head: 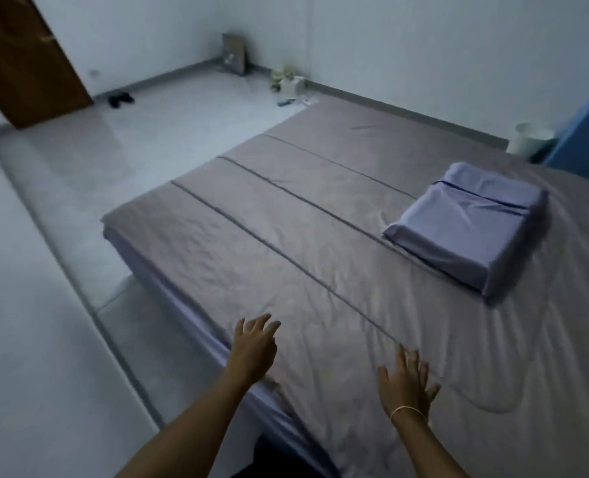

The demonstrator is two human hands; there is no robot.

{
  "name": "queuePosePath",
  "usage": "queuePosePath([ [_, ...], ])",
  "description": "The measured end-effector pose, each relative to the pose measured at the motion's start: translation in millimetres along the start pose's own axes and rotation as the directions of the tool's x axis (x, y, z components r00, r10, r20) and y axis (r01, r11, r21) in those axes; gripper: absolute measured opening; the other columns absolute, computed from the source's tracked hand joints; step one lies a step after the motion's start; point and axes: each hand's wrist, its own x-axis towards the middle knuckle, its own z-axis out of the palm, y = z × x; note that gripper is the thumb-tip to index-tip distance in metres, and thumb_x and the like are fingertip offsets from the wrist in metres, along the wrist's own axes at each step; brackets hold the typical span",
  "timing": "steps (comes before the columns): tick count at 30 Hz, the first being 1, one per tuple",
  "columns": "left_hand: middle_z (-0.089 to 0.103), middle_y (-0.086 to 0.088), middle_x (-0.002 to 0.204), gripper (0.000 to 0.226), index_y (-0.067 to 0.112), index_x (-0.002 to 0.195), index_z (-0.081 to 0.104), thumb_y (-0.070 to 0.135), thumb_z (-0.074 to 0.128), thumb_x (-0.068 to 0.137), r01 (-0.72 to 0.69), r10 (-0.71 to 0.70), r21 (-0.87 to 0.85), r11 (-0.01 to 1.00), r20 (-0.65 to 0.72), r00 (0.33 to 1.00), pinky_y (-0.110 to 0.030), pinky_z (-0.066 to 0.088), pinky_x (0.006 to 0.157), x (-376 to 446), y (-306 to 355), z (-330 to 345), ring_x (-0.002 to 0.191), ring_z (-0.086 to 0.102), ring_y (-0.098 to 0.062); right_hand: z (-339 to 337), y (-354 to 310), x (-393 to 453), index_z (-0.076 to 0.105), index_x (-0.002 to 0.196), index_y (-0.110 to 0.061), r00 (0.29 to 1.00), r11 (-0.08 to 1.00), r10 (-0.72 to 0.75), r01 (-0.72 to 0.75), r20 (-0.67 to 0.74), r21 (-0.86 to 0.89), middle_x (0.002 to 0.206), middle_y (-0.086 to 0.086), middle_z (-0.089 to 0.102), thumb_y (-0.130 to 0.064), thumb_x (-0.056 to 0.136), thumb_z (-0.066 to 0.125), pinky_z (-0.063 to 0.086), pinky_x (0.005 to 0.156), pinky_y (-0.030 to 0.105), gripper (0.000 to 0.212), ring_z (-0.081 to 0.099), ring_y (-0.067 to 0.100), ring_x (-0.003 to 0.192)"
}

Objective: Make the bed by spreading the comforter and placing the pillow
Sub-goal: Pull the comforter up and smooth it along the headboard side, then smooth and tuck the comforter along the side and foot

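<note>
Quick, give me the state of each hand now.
Left hand: open, fingers spread, holding nothing, over the comforter.
Right hand: open, flat, holding nothing.

A grey comforter [286, 243] lies spread flat over the bed, with a lavender pillow [468, 225] resting on its far right part. Both the left hand [253, 346] and right hand [405, 382] hover open-fingered, empty, over the near edge.
</note>
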Motion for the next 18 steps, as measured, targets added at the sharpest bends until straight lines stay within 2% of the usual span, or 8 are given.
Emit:
queuePosePath([
  [4, 0.069, -0.01, 0.11, 0.049, 0.019, 0.103, 0.068, 0.013, 0.083, 0.056, 0.105, -0.105, 0.01, 0.994, -0.019, 0.994, -0.055, 0.05, 0.085, -4.1, -42.3, -7.3, 0.091, 0.068, -0.028, 13.4, -62.7, 8.1, 0.011, 0.151, -0.032, 0.987, 0.986, -0.152, 0.155, 0.056, -0.055, 0.161, 0.001, 0.005, -0.051, 0.095, 0.035, 0.009, 0.115, 0.059, 0.063, 0.005, 0.025, 0.147],
  [8, 0.07, -0.011, 0.105, 0.052, 0.017, 0.099, 0.07, 0.011, 0.085, 0.049, 0.171, -0.17, 0.038, 0.985, -0.013, 0.985, -0.056, 0.051, 0.08, 8.3, -97.7, -15.1, 0.086, 0.069, -0.029, 28.9, -128.8, 17.1, 0.009, 0.151, -0.033, 0.964, 0.96, -0.256, 0.263, 0.076, -0.1, 0.161, 0.002, 0.006, -0.053, 0.095, 0.034, 0.008, 0.114, 0.059, 0.064, 0.005, 0.025, 0.147],
  [12, 0.068, -0.013, 0.111, 0.048, 0.015, 0.105, 0.068, 0.011, 0.081, 0.058, 0.225, -0.225, 0.024, 0.974, -0.013, 0.974, -0.058, 0.048, 0.086, 37.5, -168.3, -14.7, 0.092, 0.068, -0.029, 48.7, -196.3, 32.4, 0.008, 0.151, -0.033, 0.953, 0.947, -0.287, 0.298, 0.098, -0.118, 0.161, 0.001, 0.005, -0.054, 0.095, 0.034, 0.008, 0.114, 0.059, 0.065, 0.006, 0.025, 0.147],
  [18, 0.067, -0.016, 0.112, 0.047, 0.012, 0.105, 0.068, 0.008, 0.08, 0.06, 0.269, -0.269, -0.044, 0.962, 0.004, 0.963, -0.06, 0.045, 0.088, 83.8, -269.6, -15.6, 0.094, 0.068, -0.032, 87.0, -295.7, 51.5, 0.01, 0.151, -0.034, 0.948, 0.937, -0.281, 0.304, 0.149, -0.169, 0.161, 0.001, 0.005, -0.053, 0.095, 0.035, 0.013, 0.114, 0.059, 0.064, 0.007, 0.025, 0.147],
])
